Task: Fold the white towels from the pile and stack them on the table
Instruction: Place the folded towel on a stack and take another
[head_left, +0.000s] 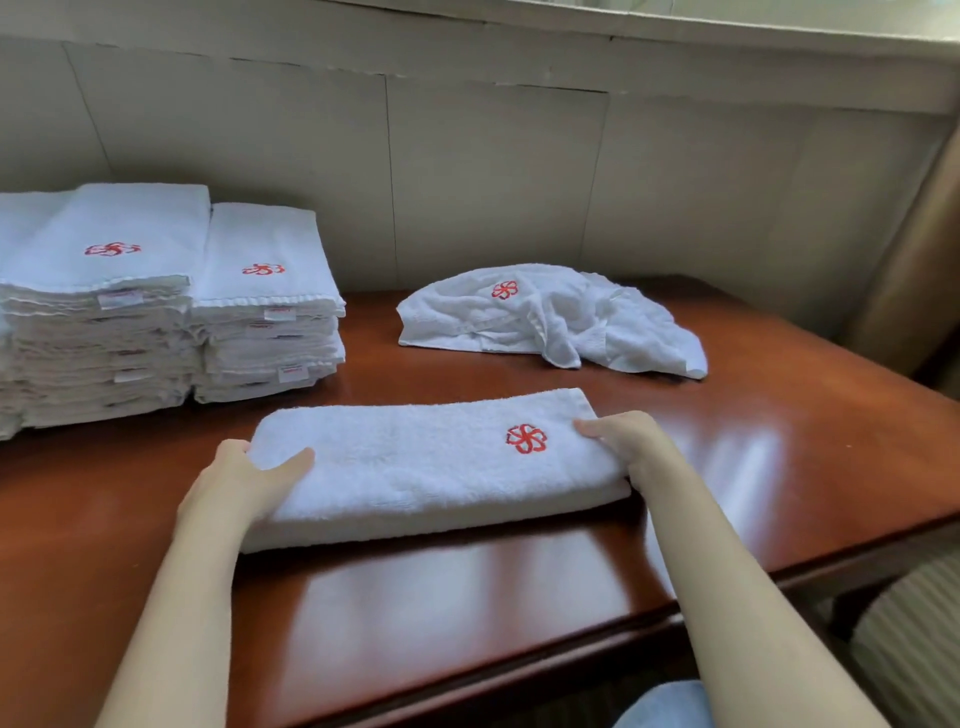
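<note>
A white towel with a red flower logo (426, 462), folded into a long strip, lies on the brown table (779, 441) in front of me. My left hand (244, 483) grips its left end, thumb on top. My right hand (631, 441) grips its right end beside the logo. Behind it, to the right, lies a crumpled white towel (550, 317), unfolded. At the far left stand two stacks of folded towels, a taller one (98, 306) and a lower one (267, 312) next to it.
A pale panelled wall (493, 171) runs along the table's far edge. The table's front edge slants from lower middle to the right. A striped chair seat (914, 639) shows at the lower right, and a curtain (919, 260) hangs at the right.
</note>
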